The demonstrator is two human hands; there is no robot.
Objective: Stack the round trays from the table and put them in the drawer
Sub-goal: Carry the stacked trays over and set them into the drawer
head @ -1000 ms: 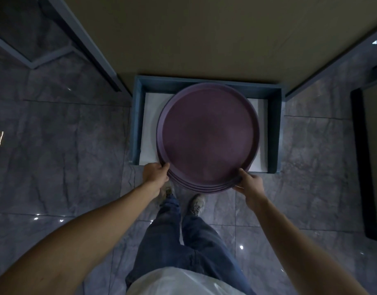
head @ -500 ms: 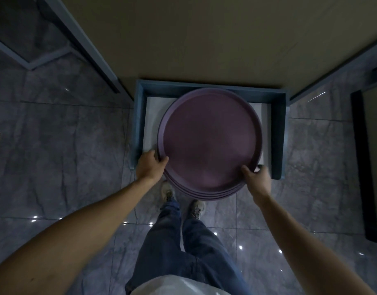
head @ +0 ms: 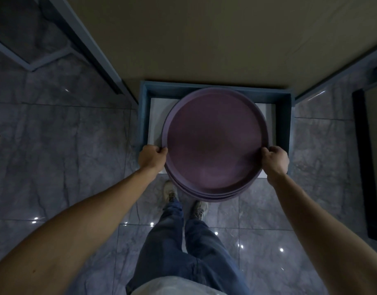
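Note:
A stack of round purple trays [head: 215, 143] hangs over the open blue drawer [head: 143, 116], which has a white lining. The stack's near edge sticks out past the drawer's front, above my shoes. My left hand [head: 152, 157] grips the stack's left rim. On the opposite rim my right hand [head: 275, 160] holds on. The stack hides most of the drawer's floor and front edge.
A beige tabletop [head: 204, 39] overhangs the back of the drawer. Grey marble floor tiles [head: 66, 156] spread to both sides. My legs in blue jeans [head: 183, 241] stand just in front of the drawer. A dark panel [head: 362, 167] stands at the right.
Both hands have slid from the stack's near edge out to its left and right sides. The stack sits a little farther over the drawer than before.

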